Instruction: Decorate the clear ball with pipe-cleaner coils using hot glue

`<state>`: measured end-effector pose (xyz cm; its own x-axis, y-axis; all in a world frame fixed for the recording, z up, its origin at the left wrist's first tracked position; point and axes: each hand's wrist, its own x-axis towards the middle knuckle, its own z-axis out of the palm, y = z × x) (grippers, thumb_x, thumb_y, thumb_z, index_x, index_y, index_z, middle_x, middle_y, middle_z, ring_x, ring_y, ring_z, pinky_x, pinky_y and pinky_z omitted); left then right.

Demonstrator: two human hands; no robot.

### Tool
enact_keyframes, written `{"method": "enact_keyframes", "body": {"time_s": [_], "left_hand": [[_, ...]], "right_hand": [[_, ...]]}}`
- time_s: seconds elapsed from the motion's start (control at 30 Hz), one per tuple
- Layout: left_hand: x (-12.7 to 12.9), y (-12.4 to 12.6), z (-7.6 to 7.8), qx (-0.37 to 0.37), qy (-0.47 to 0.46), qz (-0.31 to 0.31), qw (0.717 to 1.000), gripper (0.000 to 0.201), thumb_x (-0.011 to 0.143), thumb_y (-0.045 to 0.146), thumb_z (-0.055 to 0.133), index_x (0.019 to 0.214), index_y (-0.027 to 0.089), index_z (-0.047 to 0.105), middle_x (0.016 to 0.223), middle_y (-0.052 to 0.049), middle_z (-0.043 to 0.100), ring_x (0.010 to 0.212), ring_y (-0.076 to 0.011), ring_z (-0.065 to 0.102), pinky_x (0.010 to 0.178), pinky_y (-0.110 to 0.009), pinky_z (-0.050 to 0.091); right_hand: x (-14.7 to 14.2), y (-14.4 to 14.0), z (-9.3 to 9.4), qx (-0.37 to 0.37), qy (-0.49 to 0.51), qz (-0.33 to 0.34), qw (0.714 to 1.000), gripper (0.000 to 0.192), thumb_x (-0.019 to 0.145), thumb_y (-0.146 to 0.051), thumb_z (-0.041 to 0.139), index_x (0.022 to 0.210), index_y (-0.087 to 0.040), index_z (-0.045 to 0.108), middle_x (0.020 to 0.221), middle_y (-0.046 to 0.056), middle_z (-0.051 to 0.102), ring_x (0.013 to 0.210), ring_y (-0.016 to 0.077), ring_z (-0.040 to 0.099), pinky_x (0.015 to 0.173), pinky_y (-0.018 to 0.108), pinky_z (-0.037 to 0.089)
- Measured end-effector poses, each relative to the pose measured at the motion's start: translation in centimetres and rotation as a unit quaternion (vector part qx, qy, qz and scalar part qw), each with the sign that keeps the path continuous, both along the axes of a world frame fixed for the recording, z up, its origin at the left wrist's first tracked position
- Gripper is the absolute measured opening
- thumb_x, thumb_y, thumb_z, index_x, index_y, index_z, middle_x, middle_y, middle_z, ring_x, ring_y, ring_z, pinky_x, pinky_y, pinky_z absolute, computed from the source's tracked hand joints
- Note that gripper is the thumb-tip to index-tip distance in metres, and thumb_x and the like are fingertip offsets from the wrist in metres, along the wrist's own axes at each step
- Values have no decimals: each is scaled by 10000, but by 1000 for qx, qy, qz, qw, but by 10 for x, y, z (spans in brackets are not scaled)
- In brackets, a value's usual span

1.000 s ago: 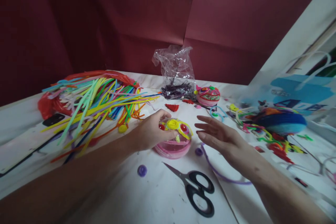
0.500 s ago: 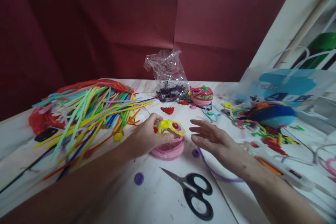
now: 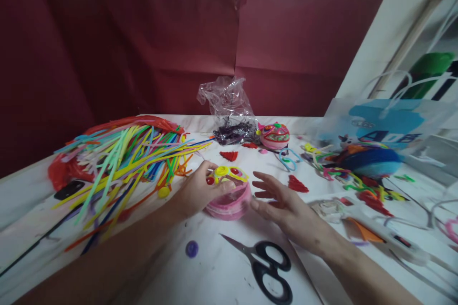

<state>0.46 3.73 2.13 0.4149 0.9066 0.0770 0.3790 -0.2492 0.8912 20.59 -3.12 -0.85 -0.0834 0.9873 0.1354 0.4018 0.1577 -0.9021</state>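
Observation:
In the head view my left hand (image 3: 200,190) is closed round the left side of a pink round craft piece (image 3: 229,208), thumb over its top. The piece has a clear-looking upper part, yellow trim, a yellow button (image 3: 222,171) and red buttons. Just to its right is my right hand (image 3: 281,200), fingers apart and holding nothing; its thumb comes close to the pink rim, and I cannot tell whether it touches. Black-handled scissors (image 3: 263,262) lie on the table below the hands, and a purple button (image 3: 192,249) sits left of them.
Colourful pipe cleaners (image 3: 121,162) are heaped at left by a phone (image 3: 69,189). Behind stand a clear plastic bag (image 3: 231,109) and another decorated pink ball (image 3: 275,136). At right lie a glue gun (image 3: 390,238), a blue-and-white bag (image 3: 390,119) and red triangles (image 3: 297,184).
My right hand has moved slightly left and down, closer to the pink piece. The purple button and most of the purple pipe cleaner near it no longer show. The view has tilted up slightly.

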Motion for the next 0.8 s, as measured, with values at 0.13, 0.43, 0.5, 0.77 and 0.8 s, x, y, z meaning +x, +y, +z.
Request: {"method": "enact_keyframes", "body": {"time_s": [0.13, 0.43, 0.5, 0.77, 0.8], "left_hand": [[-7, 5, -5, -33, -60, -35, 997, 577, 742, 641, 484, 1050, 154, 517, 1026, -92, 631, 986, -248, 589, 849, -361, 445], [-14, 10, -17, -109, -179, -93, 973, 701, 617, 629, 650, 1083, 111, 570, 1129, -145, 627, 1093, -285, 557, 933, -390, 415], [-13, 6, -14, -113, -199, -120, 966, 651, 607, 587, 687, 1060, 126, 600, 1090, -115, 653, 1073, -277, 570, 928, -379, 425], [-22, 1, -3, -102, -224, -197, 949, 707, 670, 444, 713, 1266, 164, 455, 1296, -137, 511, 1193, -277, 476, 994, -390, 373], [-24, 1, -3, -105, -219, -197, 950, 732, 667, 433, 719, 1284, 165, 429, 1305, -147, 497, 1193, -286, 473, 986, -406, 376]], "right_hand": [[-12, -5, -3, 15, -22, 32, 999, 653, 826, -523, 593, 1360, -235, 352, 1279, 87, 438, 1117, 243, 467, 885, 363, 461], [-6, -3, -23, 51, -133, -50, 989, 752, 817, -574, 510, 1404, -181, 252, 1130, 106, 548, 831, 227, 600, 718, 356, 514], [-5, -6, -26, 91, -202, -73, 972, 724, 832, -568, 496, 1412, -214, 244, 1061, 82, 582, 703, 203, 604, 617, 329, 517], [-15, -17, -24, 224, -271, -157, 923, 669, 889, -598, 411, 1414, -217, 249, 1085, 80, 567, 836, 238, 593, 698, 342, 525], [-14, -16, -25, 219, -263, -153, 927, 665, 889, -589, 423, 1415, -223, 247, 1101, 77, 562, 855, 237, 591, 696, 337, 530]]}}
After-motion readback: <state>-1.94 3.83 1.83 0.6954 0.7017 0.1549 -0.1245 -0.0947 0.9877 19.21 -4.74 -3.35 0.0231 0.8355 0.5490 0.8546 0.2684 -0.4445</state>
